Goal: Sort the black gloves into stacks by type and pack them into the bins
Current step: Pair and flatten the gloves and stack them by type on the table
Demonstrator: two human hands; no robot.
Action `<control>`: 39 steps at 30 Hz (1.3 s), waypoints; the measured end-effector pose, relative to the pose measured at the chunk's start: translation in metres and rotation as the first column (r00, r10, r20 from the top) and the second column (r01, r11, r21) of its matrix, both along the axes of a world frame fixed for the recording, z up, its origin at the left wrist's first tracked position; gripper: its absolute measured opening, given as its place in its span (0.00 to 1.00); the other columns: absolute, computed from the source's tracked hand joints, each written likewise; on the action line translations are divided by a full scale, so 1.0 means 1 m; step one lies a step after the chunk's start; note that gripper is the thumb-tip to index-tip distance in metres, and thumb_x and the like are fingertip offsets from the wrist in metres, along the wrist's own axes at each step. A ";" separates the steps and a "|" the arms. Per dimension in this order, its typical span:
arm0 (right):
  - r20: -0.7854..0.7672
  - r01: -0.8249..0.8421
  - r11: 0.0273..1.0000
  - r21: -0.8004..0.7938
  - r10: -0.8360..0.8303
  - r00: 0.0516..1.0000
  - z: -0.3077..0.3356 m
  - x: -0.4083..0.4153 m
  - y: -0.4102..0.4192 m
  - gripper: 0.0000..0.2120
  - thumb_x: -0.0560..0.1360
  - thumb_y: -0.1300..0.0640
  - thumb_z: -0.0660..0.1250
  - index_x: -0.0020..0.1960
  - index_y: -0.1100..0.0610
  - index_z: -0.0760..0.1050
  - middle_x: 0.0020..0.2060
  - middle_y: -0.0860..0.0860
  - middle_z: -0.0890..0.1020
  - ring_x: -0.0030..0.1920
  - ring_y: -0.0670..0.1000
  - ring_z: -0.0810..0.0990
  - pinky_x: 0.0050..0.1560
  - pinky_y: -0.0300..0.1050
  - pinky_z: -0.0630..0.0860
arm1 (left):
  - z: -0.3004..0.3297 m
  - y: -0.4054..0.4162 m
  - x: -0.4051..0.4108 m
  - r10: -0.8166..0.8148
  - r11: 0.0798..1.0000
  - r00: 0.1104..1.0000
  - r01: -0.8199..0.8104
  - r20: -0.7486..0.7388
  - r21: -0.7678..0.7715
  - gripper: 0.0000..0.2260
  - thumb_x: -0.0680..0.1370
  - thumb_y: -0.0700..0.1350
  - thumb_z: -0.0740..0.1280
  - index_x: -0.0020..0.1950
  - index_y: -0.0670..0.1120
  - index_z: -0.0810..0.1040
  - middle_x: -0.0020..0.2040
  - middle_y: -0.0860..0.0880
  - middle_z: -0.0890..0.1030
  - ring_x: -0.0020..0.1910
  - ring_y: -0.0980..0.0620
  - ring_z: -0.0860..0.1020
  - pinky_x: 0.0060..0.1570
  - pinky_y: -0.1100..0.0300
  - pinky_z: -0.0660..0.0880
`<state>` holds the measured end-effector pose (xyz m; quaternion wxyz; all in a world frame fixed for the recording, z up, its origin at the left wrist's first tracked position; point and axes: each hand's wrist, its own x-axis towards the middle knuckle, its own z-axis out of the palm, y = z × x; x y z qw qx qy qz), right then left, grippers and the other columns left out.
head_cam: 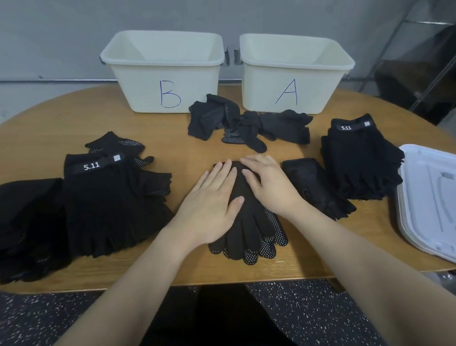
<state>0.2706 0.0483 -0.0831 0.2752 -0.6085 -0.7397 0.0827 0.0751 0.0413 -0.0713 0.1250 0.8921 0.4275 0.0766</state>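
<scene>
1. The dotted gloves [248, 225] lie stacked at the lower centre of the frame on the wooden desk [43, 131]. They are black knit, full-fingered, with white grip dots showing on the fingers.
2. The long axis of this stack runs from the centre of the frame down toward the near desk edge, leaning slightly right; the fingertips point at the near edge and the cuffs point toward the bins.
3. The left hand [210, 201] lies flat on the stack with straight fingers, and the right hand [269, 180] presses beside it with fingers slightly bent; neither is clamped on anything.
4. Left of centre sits a stack of fingerless gloves [110, 205] marked 5.11, with a darker pile [20, 228] at the left edge of the frame. A second 5.11 stack [360, 158] sits at right, with a folded black glove [314, 185] between it and the hands.
5. An unsorted heap [245, 125] lies in front of bin B [166, 77] and bin A [292, 73] in the upper middle.
6. A white lid [439, 198] overhangs the desk at the right edge. Bare wood shows between the stacks and along the near edge.
</scene>
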 end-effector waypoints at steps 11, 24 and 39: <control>-0.263 0.206 0.977 -0.060 -0.215 0.941 0.011 0.006 -0.007 0.06 0.80 0.63 0.68 0.52 0.59 0.83 0.56 0.51 0.76 0.50 0.45 0.77 0.52 0.24 0.69 | -0.005 0.001 -0.001 0.005 0.999 1.000 -0.004 -0.012 0.041 0.34 0.85 0.65 0.48 0.85 0.50 0.43 0.84 0.52 0.39 0.83 0.55 0.38 0.82 0.53 0.43; -0.356 0.247 0.952 -0.184 -0.298 0.886 0.005 -0.005 0.003 0.10 0.77 0.47 0.73 0.51 0.53 0.86 0.58 0.46 0.79 0.63 0.49 0.74 0.65 0.50 0.72 | -0.006 0.003 0.000 0.011 0.999 1.000 -0.010 -0.009 0.037 0.35 0.83 0.67 0.44 0.85 0.51 0.41 0.84 0.53 0.38 0.82 0.56 0.37 0.82 0.53 0.43; -0.429 0.026 0.999 -0.019 -0.031 0.903 0.009 -0.005 -0.014 0.07 0.76 0.58 0.74 0.49 0.47 0.80 0.48 0.37 0.80 0.55 0.41 0.73 0.57 0.34 0.67 | -0.004 0.005 -0.006 0.246 0.966 0.816 -0.162 0.523 -0.201 0.26 0.86 0.44 0.62 0.83 0.52 0.58 0.80 0.53 0.64 0.79 0.57 0.62 0.78 0.58 0.61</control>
